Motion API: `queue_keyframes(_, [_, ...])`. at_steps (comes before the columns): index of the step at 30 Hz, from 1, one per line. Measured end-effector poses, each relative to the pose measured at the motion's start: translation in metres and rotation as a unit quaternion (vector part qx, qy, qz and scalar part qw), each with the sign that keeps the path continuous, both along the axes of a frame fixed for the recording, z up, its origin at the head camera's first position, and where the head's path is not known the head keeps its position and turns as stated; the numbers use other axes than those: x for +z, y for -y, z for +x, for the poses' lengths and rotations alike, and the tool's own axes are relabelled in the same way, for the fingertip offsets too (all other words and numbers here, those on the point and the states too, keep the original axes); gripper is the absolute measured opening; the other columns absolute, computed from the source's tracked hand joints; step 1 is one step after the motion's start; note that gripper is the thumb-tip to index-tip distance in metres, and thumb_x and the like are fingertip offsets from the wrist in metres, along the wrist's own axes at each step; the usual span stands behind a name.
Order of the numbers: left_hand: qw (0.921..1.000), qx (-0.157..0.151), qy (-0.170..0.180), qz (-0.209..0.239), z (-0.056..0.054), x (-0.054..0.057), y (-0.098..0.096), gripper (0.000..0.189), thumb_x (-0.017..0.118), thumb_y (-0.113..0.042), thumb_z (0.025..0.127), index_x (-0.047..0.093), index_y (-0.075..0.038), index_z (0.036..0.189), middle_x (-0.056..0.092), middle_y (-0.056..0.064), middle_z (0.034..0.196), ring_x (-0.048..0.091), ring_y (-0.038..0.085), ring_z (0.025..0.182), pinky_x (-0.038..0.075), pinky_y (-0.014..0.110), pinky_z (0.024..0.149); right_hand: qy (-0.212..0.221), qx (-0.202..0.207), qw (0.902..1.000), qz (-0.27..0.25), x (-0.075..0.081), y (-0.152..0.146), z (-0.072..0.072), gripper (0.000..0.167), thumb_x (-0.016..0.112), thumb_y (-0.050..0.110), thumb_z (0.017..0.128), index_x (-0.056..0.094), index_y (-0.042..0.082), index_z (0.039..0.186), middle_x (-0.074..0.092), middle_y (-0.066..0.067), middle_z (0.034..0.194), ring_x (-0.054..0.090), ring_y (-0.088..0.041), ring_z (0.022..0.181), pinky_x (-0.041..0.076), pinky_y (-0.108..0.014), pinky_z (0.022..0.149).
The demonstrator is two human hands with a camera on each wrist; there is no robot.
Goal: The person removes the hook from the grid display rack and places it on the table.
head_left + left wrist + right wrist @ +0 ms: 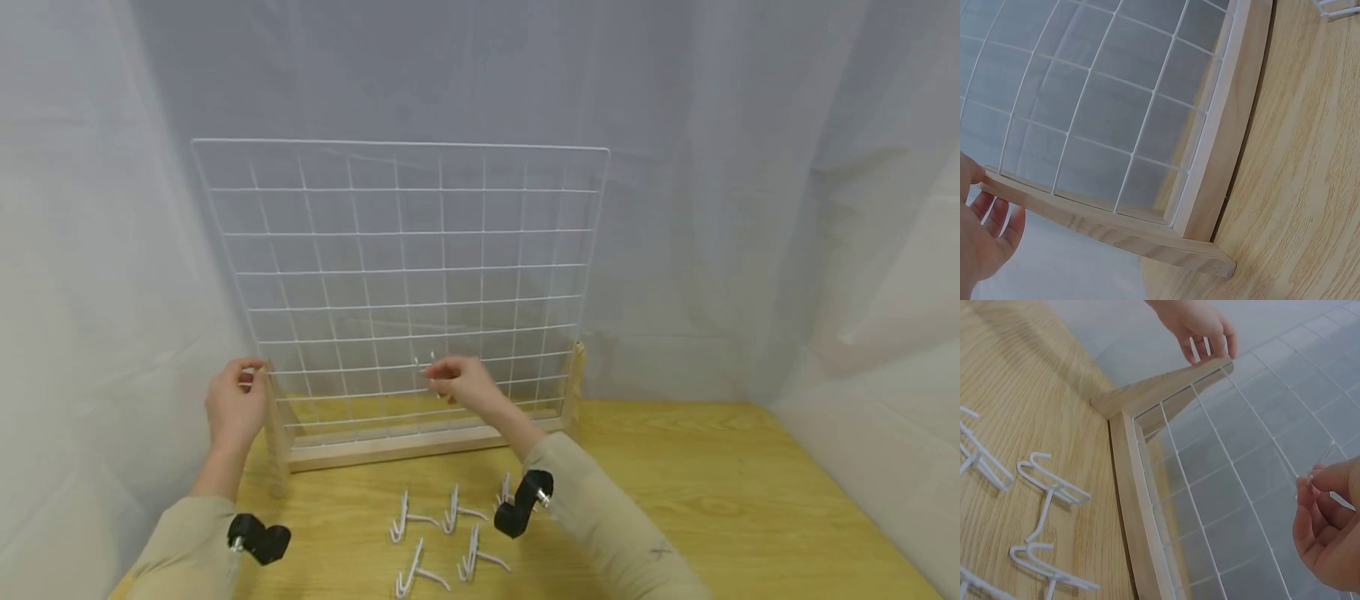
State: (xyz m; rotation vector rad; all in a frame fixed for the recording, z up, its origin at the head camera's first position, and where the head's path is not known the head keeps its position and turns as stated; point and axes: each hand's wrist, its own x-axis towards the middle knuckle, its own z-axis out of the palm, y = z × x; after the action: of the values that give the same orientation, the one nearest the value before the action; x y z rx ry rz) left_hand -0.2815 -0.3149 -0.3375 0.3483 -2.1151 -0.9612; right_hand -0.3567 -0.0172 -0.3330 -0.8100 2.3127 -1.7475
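A white wire grid panel (405,144) stands upright in a wooden stand (397,450). My left hand (237,406) grips the top of the stand's left upright (1072,220), thumb on one side and fingers on the other. In front of the lower middle of the grid, my right hand (467,383) pinches a small white wire hook (417,364) between thumb and fingertips. The hook's prongs point up, right at the grid wires; most of its body is hidden by the fingers. In the right wrist view, the hook's rounded end (1310,479) shows between thumb and forefinger.
Several more white wire hooks (405,518) lie on the wood-grain table (705,483) in front of the stand, one partly behind the right wrist's black camera mount (517,512). The stand's right upright (576,383) rises at the far side. Pale sheeting (750,208) hangs around the table.
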Motion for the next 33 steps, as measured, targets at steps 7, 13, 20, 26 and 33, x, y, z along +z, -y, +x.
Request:
queue_keyframes(7, [1.0, -0.002, 0.004, 0.005, 0.0, -0.001, -0.001, 0.024, 0.046, -0.009, 0.093, 0.058, 0.004, 0.109, 0.055, 0.024, 0.093, 0.05, 0.031, 0.083, 0.035, 0.038, 0.07, -0.003, -0.014, 0.9999, 0.009, -0.006, -0.018, -0.001, 0.014, 0.062, 0.0, 0.085, 0.062, -0.006, 0.097, 0.06, -0.004, 0.076, 0.053, -0.012, 0.065, 0.048, -0.027, 0.06])
queue_keyframes(13, [0.9999, -0.004, 0.01, 0.008, -0.001, -0.002, 0.0, 0.024, 0.046, -0.009, 0.093, 0.058, 0.004, 0.11, 0.054, 0.023, 0.094, 0.049, 0.03, 0.083, 0.036, 0.038, 0.07, 0.011, -0.025, 0.9996, 0.009, -0.016, -0.034, -0.002, 0.012, 0.064, 0.002, 0.083, 0.061, -0.005, 0.093, 0.06, -0.002, 0.074, 0.053, -0.011, 0.064, 0.046, -0.025, 0.058])
queue_keyframes(20, [0.9997, -0.006, 0.019, 0.014, 0.001, -0.001, -0.001, 0.025, 0.044, -0.009, 0.094, 0.056, 0.004, 0.111, 0.052, 0.023, 0.097, 0.048, 0.031, 0.086, 0.035, 0.038, 0.071, 0.011, -0.036, 0.9993, 0.005, -0.024, -0.052, -0.003, 0.015, 0.064, 0.002, 0.083, 0.06, -0.006, 0.095, 0.061, -0.003, 0.077, 0.055, -0.012, 0.067, 0.048, -0.026, 0.06])
queue_keyframes(26, [0.9998, -0.003, 0.015, 0.011, 0.004, -0.001, 0.0, 0.024, 0.045, -0.008, 0.093, 0.057, 0.004, 0.11, 0.054, 0.024, 0.096, 0.049, 0.03, 0.084, 0.036, 0.037, 0.071, 0.006, -0.048, 0.9987, 0.018, -0.03, -0.069, 0.001, 0.016, 0.065, 0.003, 0.083, 0.06, -0.006, 0.095, 0.061, -0.003, 0.077, 0.054, -0.011, 0.066, 0.048, -0.027, 0.059])
queue_keyframes(33, [0.9999, -0.003, 0.009, 0.007, 0.004, -0.001, 0.002, 0.024, 0.045, -0.009, 0.093, 0.057, 0.004, 0.11, 0.053, 0.024, 0.094, 0.049, 0.031, 0.083, 0.035, 0.038, 0.071, -0.004, -0.057, 0.9982, 0.019, -0.035, -0.088, 0.0, 0.015, 0.065, 0.001, 0.082, 0.061, -0.005, 0.095, 0.062, -0.004, 0.078, 0.054, -0.011, 0.067, 0.048, -0.026, 0.059])
